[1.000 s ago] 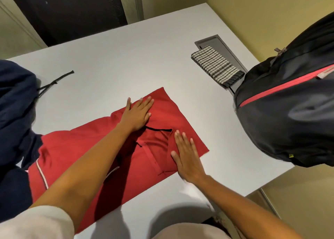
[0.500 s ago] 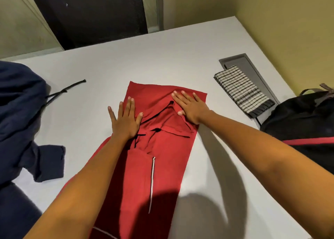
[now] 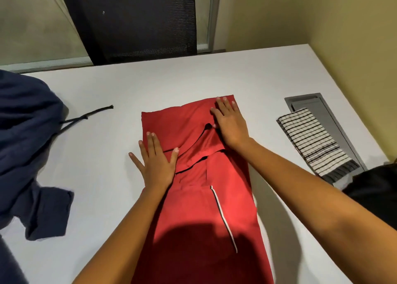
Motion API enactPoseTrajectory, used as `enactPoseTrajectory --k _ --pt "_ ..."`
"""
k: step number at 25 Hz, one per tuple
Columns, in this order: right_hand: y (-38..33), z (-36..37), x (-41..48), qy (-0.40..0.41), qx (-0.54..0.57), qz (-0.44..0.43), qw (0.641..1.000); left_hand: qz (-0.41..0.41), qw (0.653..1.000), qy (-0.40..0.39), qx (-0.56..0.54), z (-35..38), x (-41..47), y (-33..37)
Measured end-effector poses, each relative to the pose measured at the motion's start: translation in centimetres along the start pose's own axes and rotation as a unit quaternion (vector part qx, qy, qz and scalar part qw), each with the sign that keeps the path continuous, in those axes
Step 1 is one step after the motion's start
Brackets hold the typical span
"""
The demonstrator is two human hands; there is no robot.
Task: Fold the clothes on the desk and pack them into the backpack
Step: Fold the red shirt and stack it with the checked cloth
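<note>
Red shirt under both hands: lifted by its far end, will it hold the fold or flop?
Likely floppy: the red shirt lies flat like thin cloth, so one-end lifting would probably sag it open. It may slide on the smooth desk; the left hand and right hand press it flat.

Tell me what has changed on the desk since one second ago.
The right hand slid from beside the placket to the far right corner of the folded red polo shirt. The left hand shifted to the shirt's left edge, partly onto the white desk. Both stay flat, gripping nothing. The dark blue garment and the black-and-white checked towel lie unmoved.
</note>
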State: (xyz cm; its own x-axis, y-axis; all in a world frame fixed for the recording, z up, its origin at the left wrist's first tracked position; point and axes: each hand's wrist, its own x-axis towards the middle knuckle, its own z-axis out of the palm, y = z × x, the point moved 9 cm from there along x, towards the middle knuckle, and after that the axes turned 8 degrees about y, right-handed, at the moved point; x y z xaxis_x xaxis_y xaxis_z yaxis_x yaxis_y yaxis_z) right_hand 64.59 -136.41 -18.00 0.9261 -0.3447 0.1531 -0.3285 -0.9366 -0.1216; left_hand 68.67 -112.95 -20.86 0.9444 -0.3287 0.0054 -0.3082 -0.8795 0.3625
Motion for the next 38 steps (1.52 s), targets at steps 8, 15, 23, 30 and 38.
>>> enactPoseTrajectory --k 8,15,23,30,38 --pt "3.1 -1.9 -7.8 0.143 0.082 0.096 0.982 0.104 0.981 0.073 -0.145 -4.2 -2.8 -0.9" --pt "4.0 -6.5 -8.2 0.218 0.118 0.107 0.963 0.099 0.969 0.153 -0.167 -8.5 -2.3 -2.2" --pt "4.1 -6.4 -15.7 0.225 0.235 0.129 0.937 0.043 0.972 0.097 -0.208 -8.3 -4.5 -5.9" --pt "5.4 -4.4 -14.6 0.139 0.330 0.417 0.836 -0.288 0.900 -0.004 -0.327 -4.4 -2.9 -9.5" --pt "7.2 -0.9 -16.4 -0.003 0.473 0.546 0.691 -0.390 0.751 -0.123 -0.518 -2.2 -3.9 -9.5"
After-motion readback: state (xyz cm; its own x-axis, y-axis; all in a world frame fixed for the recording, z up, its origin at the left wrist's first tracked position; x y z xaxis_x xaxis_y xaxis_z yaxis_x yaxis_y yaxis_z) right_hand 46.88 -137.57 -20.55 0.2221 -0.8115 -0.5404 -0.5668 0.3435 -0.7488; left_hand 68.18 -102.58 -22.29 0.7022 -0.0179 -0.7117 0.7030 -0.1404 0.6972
